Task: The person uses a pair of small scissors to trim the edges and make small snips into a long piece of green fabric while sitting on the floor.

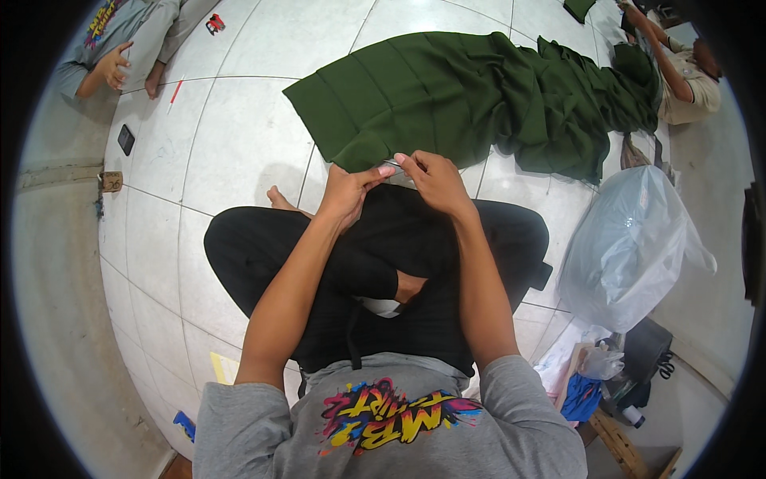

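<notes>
Above my crossed legs, my two hands are close together with their fingertips almost meeting. My right hand (435, 184) is closed in a pinch on a thin shiny metal piece (392, 163), too small to name. Just left of it, my left hand (351, 193) is closed too, its thumb pointing toward the metal piece. What lies inside the left fingers is hidden. A long dark green cloth (415, 100) is spread on the floor just beyond my hands, its near edge right at the left fingers. Toward the right the cloth is bunched into folds.
A person sits at the far left; another, at the far right, is beside the cloth's end. A stuffed clear plastic bag (630, 247) stands at my right, above a black bag (646, 351). On the tiles lie a phone (126, 140), a red stick (175, 92) and a red item (215, 24).
</notes>
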Motion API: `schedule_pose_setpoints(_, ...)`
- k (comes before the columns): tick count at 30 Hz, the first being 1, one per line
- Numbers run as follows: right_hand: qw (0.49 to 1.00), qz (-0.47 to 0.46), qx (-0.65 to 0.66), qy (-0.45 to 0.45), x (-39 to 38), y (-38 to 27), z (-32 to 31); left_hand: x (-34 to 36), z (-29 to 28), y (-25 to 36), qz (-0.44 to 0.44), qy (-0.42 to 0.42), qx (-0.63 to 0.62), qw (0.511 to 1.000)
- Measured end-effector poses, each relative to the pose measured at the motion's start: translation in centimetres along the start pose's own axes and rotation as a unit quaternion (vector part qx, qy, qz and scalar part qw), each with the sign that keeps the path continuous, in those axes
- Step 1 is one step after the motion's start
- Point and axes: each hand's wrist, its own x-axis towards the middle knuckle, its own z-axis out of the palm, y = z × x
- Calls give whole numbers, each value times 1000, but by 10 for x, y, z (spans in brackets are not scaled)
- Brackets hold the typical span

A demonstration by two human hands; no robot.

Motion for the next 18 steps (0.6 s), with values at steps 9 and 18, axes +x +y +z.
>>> schedule_pose_setpoints(9,991,-60,98,76,11,19,26,12,-14,-9,-70,146,12,987)
schedule_pose_setpoints(18,965,-96,188,153,4,0,33,-1,2,19,21,51,-69,996)
